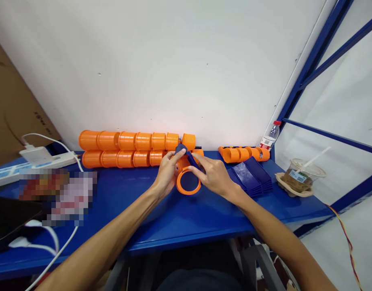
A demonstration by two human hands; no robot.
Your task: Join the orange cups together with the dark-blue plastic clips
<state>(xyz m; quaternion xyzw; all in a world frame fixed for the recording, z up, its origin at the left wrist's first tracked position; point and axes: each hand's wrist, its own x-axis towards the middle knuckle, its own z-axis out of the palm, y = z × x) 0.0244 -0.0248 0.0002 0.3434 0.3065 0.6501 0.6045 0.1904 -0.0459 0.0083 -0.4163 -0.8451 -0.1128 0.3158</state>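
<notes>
Holding an orange cup [188, 192] over the front-middle of the bench [182, 220], both hands worked approx. in front of the back rows. L hand [168, 171] had its fingers closed round the cup's side, thumb pressed on a dark-blue pc. [181, 148] at its top. R hand [216, 176] had thumb on the rim & forefinger by the blue pc., a narrow gap btwn them; couldn't tell how firmly they gripped. The cup's ring-shaped opening faced the wearer.

Handling it well, in my judgement, called for a firm L hold so the round wall didn't roll, the blue pc. kept square to the cup, & even, gentle R pressure w/ no squeezing of the rim out of shape.

Text-wise, not much legible: red/white label [266, 144] on the red-capped bottle [274, 131], too small to read; ditto the pale sticker [298, 176] on the drink cup [312, 169]. Cardboard box [16, 89] at far L had dark print, lying at a slant, unreadable. No brand I could confirm.
</notes>
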